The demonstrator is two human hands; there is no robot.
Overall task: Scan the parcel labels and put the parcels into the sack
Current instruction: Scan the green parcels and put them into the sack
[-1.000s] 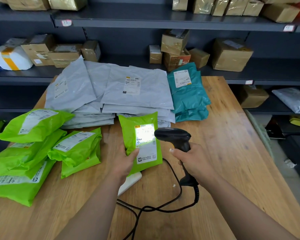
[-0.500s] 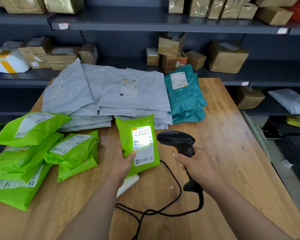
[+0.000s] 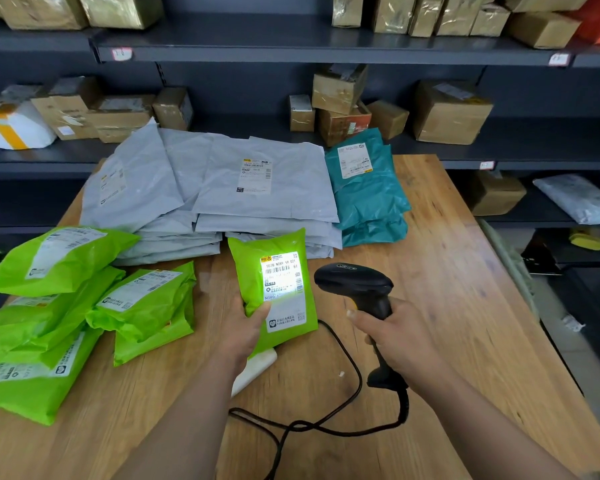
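My left hand [image 3: 245,332] grips a small lime-green parcel [image 3: 253,258] by its lower left corner, holding it upright over the wooden table [image 3: 447,289]. Its white label [image 3: 282,275] faces me and is lit bright by the scanner's light. My right hand [image 3: 400,341] holds the handle of a black barcode scanner [image 3: 355,280], whose head points left at the label from just beside the parcel. The scanner's black cable [image 3: 329,424] loops across the table in front of me. No sack is in view.
Several lime-green parcels [image 3: 59,306] lie heaped at the table's left. Grey mailers [image 3: 205,188] are stacked at the back, teal parcels [image 3: 368,188] beside them. A white object [image 3: 257,370] lies under my left hand. Dark shelves [image 3: 291,46] with cardboard boxes stand behind.
The scanner has drawn back a little to the right of the parcel. The lit patch sits higher on the label, which now reads more clearly. My left hand keeps its grip.
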